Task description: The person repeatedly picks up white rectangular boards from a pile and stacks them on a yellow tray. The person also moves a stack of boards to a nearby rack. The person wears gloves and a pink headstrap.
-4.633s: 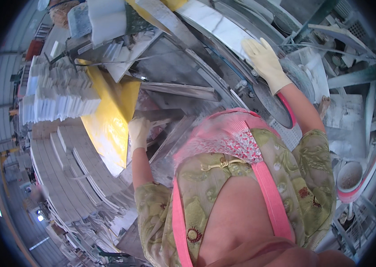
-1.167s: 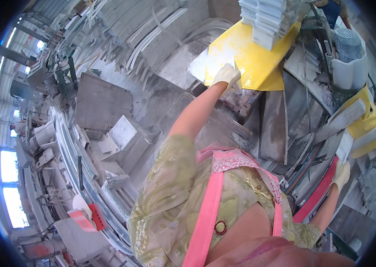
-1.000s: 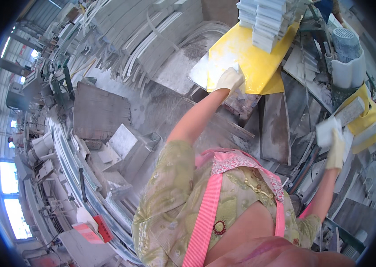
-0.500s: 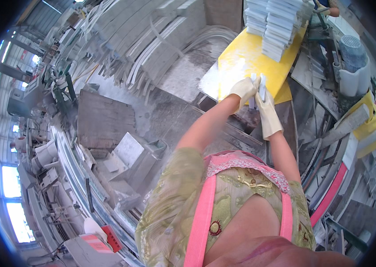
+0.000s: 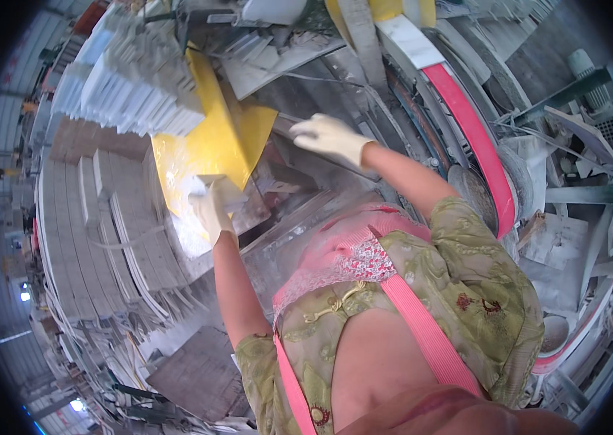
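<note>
Gripped in the gloved left hand point(image 5: 212, 206): one small pale stone tile point(image 5: 213, 183), held against the yellow tray point(image 5: 212, 141) beneath stacked white tiles point(image 5: 129, 76); gloved right hand point(image 5: 328, 136), fingers spread flat, rests empty on grey machine surface point(image 5: 306, 163).

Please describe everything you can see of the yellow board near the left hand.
The yellow board is a flat, smooth sheet, plastic by its look, dusted white and lying tilted on the grey work surface. A stack of pale tiles covers its upper left part. The gloved left hand rests at its lower edge, holding a small pale slab against it.
</note>
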`<state>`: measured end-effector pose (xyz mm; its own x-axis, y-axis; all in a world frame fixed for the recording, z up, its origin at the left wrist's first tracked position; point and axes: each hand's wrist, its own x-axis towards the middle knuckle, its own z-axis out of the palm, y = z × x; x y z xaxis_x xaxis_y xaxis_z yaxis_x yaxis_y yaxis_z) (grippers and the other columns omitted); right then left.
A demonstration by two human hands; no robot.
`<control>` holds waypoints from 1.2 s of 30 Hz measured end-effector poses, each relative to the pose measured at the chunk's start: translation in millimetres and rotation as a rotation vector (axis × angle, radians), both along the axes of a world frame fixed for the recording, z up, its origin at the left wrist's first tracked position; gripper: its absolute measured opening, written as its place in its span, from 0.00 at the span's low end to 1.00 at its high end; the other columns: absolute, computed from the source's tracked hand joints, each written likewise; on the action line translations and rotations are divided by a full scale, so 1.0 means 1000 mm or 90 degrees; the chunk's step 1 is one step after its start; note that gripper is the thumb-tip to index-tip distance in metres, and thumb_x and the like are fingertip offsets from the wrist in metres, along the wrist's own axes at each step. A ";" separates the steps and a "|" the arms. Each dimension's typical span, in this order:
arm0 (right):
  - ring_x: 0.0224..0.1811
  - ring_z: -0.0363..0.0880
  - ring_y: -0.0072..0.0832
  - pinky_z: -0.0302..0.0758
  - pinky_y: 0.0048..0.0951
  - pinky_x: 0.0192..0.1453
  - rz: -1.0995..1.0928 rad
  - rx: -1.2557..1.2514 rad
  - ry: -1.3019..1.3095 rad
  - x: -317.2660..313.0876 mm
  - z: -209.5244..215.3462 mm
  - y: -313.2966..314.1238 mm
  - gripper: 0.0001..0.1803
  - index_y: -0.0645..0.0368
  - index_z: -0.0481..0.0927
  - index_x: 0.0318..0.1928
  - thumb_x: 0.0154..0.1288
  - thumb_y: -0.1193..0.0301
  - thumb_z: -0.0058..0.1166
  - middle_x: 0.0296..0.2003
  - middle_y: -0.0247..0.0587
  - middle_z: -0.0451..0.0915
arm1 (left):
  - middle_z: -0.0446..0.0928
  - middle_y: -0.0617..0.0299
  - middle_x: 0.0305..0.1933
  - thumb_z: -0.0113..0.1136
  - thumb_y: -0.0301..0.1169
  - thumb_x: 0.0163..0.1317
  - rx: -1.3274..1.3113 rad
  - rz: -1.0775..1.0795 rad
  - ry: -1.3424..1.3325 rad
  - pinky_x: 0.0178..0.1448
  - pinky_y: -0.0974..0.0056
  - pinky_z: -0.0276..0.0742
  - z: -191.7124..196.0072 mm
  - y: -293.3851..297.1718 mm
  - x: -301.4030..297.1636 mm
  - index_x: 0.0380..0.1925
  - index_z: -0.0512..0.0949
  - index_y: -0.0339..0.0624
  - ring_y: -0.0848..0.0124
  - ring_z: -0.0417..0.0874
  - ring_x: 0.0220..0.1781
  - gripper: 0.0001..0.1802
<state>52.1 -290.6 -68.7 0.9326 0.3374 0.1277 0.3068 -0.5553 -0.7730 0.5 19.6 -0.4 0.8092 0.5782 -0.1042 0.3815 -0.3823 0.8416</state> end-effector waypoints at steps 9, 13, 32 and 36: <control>0.54 0.79 0.53 0.74 0.49 0.59 -0.440 -0.146 -0.274 0.034 -0.009 -0.232 0.22 0.55 0.83 0.57 0.71 0.55 0.53 0.47 0.54 0.84 | 0.75 0.38 0.60 0.65 0.39 0.60 -0.014 -0.010 0.023 0.62 0.54 0.77 0.013 -0.013 -0.005 0.63 0.66 0.27 0.53 0.79 0.59 0.37; 0.59 0.74 0.41 0.69 0.42 0.63 -0.493 -0.368 -0.313 0.071 -0.009 -0.274 0.28 0.51 0.84 0.56 0.67 0.45 0.57 0.53 0.40 0.81 | 0.71 0.41 0.64 0.66 0.37 0.60 -0.078 0.000 -0.010 0.64 0.54 0.76 0.014 -0.016 -0.008 0.67 0.62 0.27 0.55 0.78 0.61 0.40; 0.71 0.62 0.37 0.57 0.51 0.71 -0.453 -0.498 -0.207 0.092 -0.027 -0.267 0.35 0.53 0.69 0.70 0.68 0.50 0.57 0.67 0.39 0.69 | 0.73 0.40 0.65 0.69 0.34 0.59 -0.015 0.020 0.049 0.67 0.55 0.74 -0.013 0.022 0.004 0.73 0.59 0.27 0.54 0.78 0.63 0.46; 0.70 0.62 0.39 0.57 0.51 0.71 -0.469 -0.501 -0.288 0.034 -0.019 -0.264 0.34 0.55 0.69 0.69 0.69 0.52 0.56 0.66 0.41 0.69 | 0.72 0.41 0.65 0.66 0.32 0.61 -0.037 0.006 0.014 0.67 0.55 0.74 -0.005 0.012 0.003 0.71 0.61 0.27 0.55 0.77 0.63 0.41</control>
<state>86.5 -555.1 -87.3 0.8589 -0.1324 0.4948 -0.1301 -0.9907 -0.0394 3.4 31.7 -5.1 0.8008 0.5783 -0.1562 0.4040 -0.3288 0.8536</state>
